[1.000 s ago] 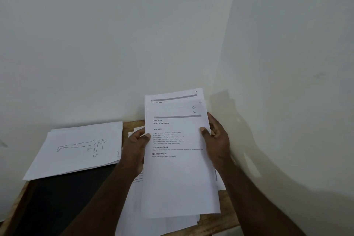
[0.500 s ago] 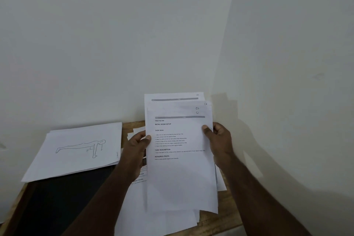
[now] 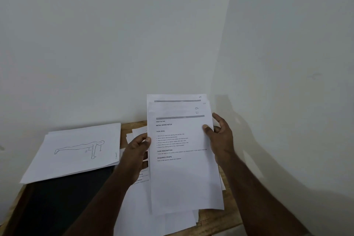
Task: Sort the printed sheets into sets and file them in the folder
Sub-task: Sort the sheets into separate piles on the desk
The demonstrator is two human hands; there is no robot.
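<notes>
Nearest me, loose printed sheets (image 3: pixel 153 216) cover the tabletop (image 3: pixel 216 218). Above them, my left hand (image 3: pixel 137 152) and right hand (image 3: pixel 220 140) pinch the fanned stack (image 3: pixel 183 168) by its edges, exposing corner labels for sorting. Farther left, a push-up drawing pile (image 3: pixel 76 149) overlaps the dark folder (image 3: pixel 57 203).

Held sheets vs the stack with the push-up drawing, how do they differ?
The held sheets carry printed text; the drawing stack shows a line figure. The held sheets are gripped by the left hand and right hand, fanned; the drawing stack lies on the dark folder. Both are white paper.
</notes>
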